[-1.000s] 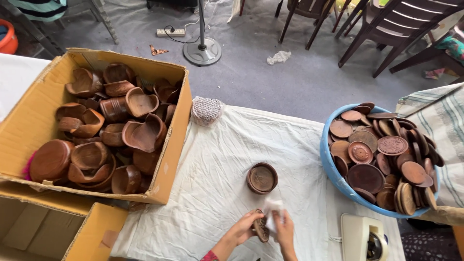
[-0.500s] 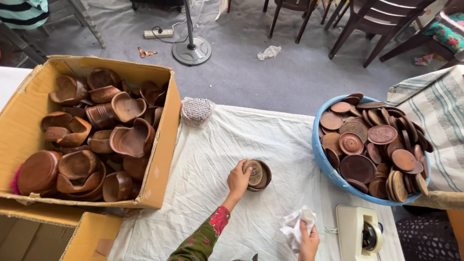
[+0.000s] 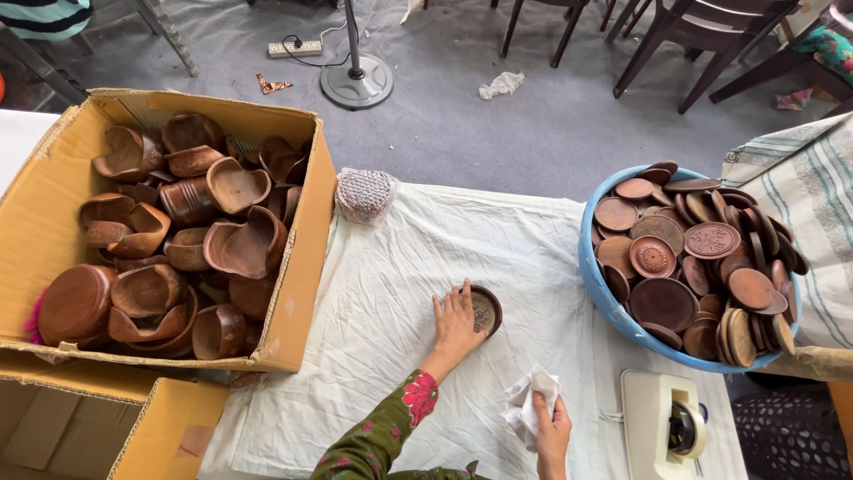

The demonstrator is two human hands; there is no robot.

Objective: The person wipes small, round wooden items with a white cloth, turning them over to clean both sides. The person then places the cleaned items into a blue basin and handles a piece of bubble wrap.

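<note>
Resting hand: we lay our left hand (image 3: 458, 322) flat, fingers spread wide, on the edge of a small round wooden dish (image 3: 484, 309); nothing is clenched in it, it only touches the dish's near-left side.
Dish: it sits on the white cloth (image 3: 391, 293) just right of our left palm, upright, hollow facing up, partly covered by our fingers.
Holding hand: our right hand (image 3: 553, 427) is closed around a crumpled white rag (image 3: 530, 402), which bunches up above and left of the fist.
Between the hands: bare cloth; the rag hand lies nearer to us and to the right of the dish, apart from it.
Right of the rag hand: a cream tape dispenser (image 3: 665, 425) stands just beside it.
Beyond the rag hand, farther right: a blue basin (image 3: 597, 283) heaped with round wooden lids and plates.
Left of the dish hand: a cardboard box (image 3: 298, 267) piled with wooden bowls, well apart from the fingers.
Beyond the dish hand: a small mesh-wrapped bundle (image 3: 364, 194) at the cloth's far edge, against the box corner.
</note>
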